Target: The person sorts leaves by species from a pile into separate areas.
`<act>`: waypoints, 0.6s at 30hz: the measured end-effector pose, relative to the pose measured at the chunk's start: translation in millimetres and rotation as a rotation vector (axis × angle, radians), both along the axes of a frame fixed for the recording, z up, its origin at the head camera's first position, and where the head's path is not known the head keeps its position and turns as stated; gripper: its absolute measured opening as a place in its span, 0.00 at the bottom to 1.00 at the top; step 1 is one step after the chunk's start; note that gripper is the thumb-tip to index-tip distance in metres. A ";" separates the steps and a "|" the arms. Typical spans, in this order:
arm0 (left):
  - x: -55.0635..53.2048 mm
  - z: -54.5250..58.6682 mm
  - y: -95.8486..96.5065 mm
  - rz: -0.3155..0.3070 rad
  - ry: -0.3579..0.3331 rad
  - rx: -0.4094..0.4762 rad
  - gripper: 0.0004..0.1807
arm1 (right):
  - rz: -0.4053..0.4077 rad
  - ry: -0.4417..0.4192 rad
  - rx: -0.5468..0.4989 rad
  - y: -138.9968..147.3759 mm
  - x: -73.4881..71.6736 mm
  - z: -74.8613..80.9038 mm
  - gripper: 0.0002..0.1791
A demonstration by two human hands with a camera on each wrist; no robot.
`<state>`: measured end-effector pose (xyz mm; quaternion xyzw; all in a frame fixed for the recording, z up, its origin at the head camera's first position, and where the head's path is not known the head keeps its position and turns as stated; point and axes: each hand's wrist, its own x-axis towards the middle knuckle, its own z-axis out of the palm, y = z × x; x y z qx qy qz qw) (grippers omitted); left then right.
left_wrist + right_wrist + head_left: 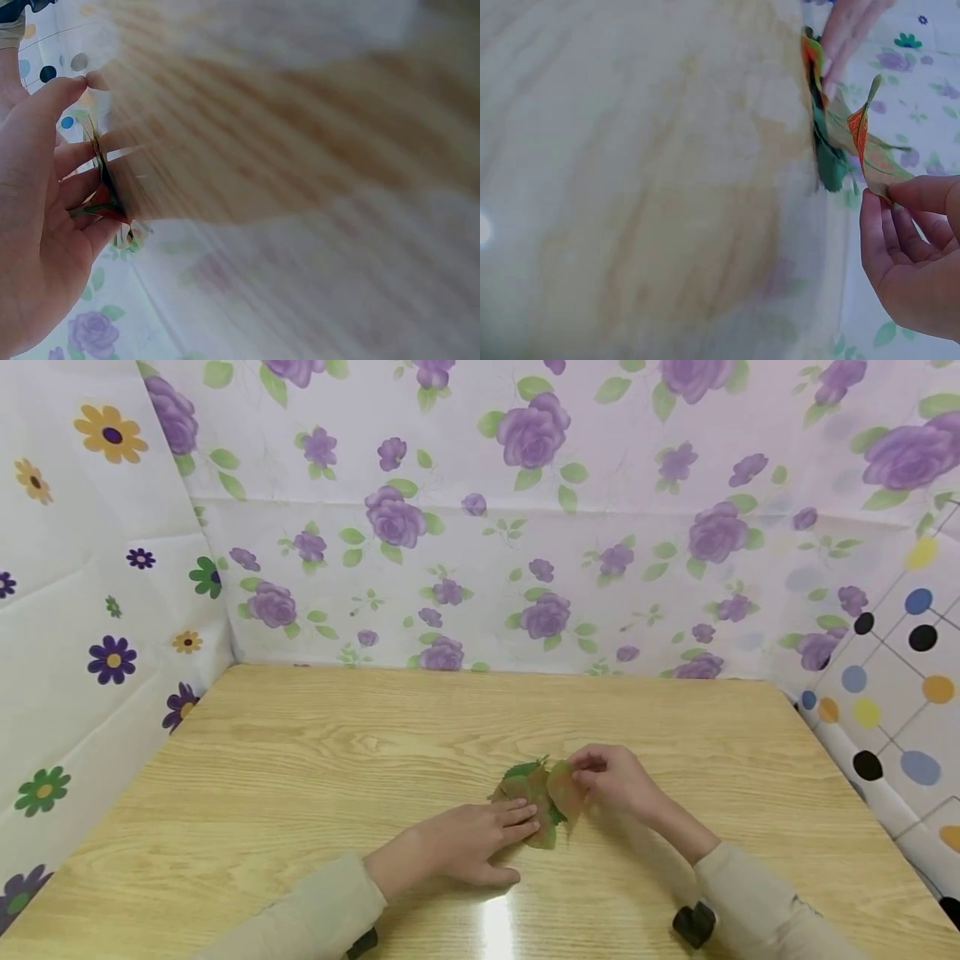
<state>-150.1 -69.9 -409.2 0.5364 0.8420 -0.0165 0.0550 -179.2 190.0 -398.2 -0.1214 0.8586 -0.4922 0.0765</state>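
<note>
A single leaf [564, 795], its long axis set roughly front to back, is pinched by the right hand [619, 783] at the right edge of a leaf pile [537, 787] on the desk [337, 760], touched by the left hand [472, 841] with fingers extended.

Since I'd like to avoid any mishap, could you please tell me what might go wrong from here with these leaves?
The raised leaf might slip or crease, since the right hand pinches it only near its edge. The overlapping leaves under the left hand could shift if the raised leaf, close beside them, catches as it moves.
</note>
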 end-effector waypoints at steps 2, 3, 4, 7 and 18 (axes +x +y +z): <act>-0.4 -1.9 -0.2 0.001 0.003 0.003 0.36 | -0.010 0.006 -0.008 3.9 -2.5 1.2 0.10; -0.3 -2.7 -0.4 0.002 0.001 0.005 0.36 | -0.018 0.007 -0.013 5.9 -3.8 1.8 0.10; -0.4 -2.8 -0.7 0.003 -0.007 0.006 0.36 | -0.019 0.005 -0.021 8.2 -5.6 2.3 0.11; 0.0 -2.8 -1.6 0.004 -0.026 0.014 0.36 | -0.029 -0.005 -0.062 15.0 -11.7 3.8 0.12; 1.2 -1.3 -1.1 0.006 -0.030 0.019 0.35 | -0.119 -0.058 -0.146 44.2 -32.2 13.9 0.15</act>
